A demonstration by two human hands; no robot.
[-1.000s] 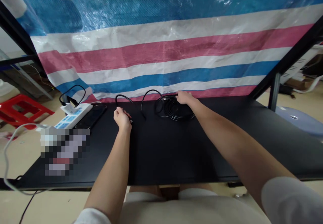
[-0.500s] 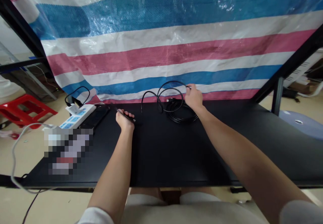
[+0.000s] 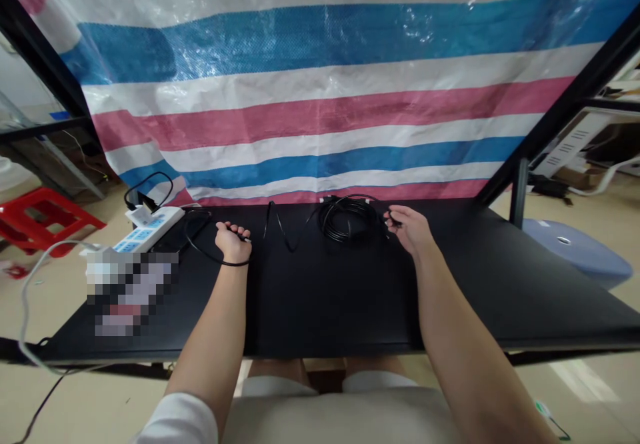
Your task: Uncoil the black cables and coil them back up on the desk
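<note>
Cable uncoiling is proceeding: left hand (image 3: pixel 233 243) grip is pinching the black cable (image 3: pixel 350 221) end, right hand (image 3: pixel 410 228) grip is pinching the coil on the tabletop (image 3: pixel 325 297); next move likely requires pulling loops free

My right hand (image 3: pixel 410 229) has come off the raised loops and now pinches the black cable (image 3: pixel 347 219) at the coil's right edge, the loops lying flat again. My left hand (image 3: pixel 233 243) has shifted slightly left, a strand now curving around its wrist.
</note>
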